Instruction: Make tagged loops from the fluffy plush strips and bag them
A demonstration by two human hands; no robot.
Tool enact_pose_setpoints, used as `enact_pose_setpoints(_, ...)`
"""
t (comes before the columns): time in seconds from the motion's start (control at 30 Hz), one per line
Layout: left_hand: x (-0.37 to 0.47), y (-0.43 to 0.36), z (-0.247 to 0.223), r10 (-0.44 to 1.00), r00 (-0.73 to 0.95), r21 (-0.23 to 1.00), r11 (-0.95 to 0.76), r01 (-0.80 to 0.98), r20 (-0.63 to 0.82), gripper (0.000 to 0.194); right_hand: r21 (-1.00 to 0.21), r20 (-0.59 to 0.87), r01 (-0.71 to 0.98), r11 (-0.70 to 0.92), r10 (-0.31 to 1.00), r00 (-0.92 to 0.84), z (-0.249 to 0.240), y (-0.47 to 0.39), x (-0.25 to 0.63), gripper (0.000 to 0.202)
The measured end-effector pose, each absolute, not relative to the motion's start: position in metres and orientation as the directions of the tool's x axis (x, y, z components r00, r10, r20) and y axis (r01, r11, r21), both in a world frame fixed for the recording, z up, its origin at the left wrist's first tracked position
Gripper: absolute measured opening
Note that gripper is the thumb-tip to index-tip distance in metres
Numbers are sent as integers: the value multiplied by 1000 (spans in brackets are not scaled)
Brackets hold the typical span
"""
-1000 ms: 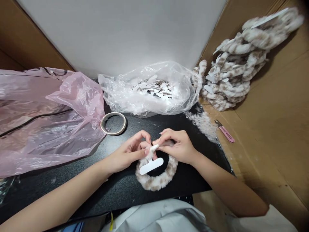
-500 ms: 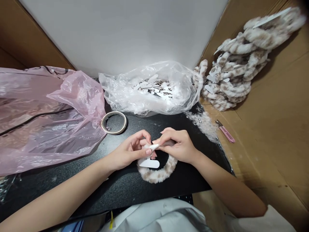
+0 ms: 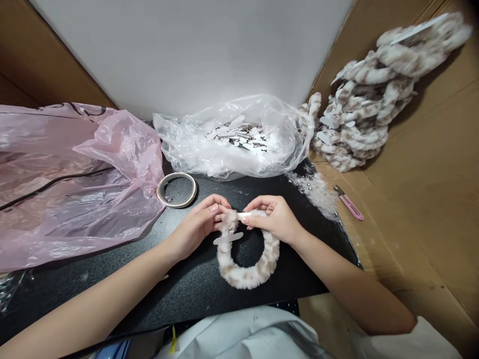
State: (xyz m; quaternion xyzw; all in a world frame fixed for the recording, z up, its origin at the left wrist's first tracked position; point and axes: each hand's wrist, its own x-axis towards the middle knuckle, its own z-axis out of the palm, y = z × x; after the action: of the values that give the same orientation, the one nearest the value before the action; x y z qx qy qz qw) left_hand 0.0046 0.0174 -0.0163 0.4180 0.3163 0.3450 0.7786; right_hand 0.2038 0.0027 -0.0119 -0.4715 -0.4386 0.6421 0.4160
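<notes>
A fluffy white headband point(image 3: 245, 276) with brown spots forms a ring over the black tabletop, its top between my two hands. My left hand point(image 3: 198, 222) holds the upper left of the fur between its fingers, which are partly hidden behind it. With thumb and fingertips, my right hand point(image 3: 275, 219) pinches the upper right end, where a narrow smooth white strip point(image 3: 245, 215) shows between the furry parts. A white oblong tag point(image 3: 228, 239) hangs across the left side of the ring, seen nearly edge-on.
Behind lies a clear plastic bag point(image 3: 179, 144) of white tags. A tape roll point(image 3: 161, 194) and a pink plastic bag point(image 3: 123, 149) are at left. More fluffy headbands point(image 3: 359, 124) are heaped at right, near pink-handled thread snips point(image 3: 351, 205) and loose fluff point(image 3: 318, 192).
My hands have drawn slightly apart at the top of the headband, so fur and strip show more. The ring sits a little lower and rightward. The tag has turned edge-on.
</notes>
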Motion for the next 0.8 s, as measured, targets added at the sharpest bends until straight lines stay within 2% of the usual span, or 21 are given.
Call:
enact_pose_setpoints(0.1,4,18,-17,829,530,951,283,-124,-177,29,-926,-314,-148,-346,927,-206,-10,2,203,31)
enact_pose_setpoints(0.23,4,19,-15,791,572,965,261,2,-215,21,-849,-424,-215,-482,865,-268,-11,4,202,32)
enact_pose_setpoints(0.37,4,21,-17,785,571,952,306,-23,-239,22,-717,-506,-319,-620,778,-373,-16,8,203,35)
enact_pose_setpoints(0.5,6,21,-20,775,575,920,380,-96,-261,27,-633,-520,-384,-672,737,-432,-19,9,203,38)
enact_pose_setpoints(0.63,7,19,-20,721,626,890,447,-91,-298,32,-685,-497,-317,-655,739,-454,-19,9,204,35)
enact_pose_setpoints(0.8,5,18,-22,710,640,900,431,-66,-293,29,-772,-447,-236,-590,769,-457,-18,8,207,31)
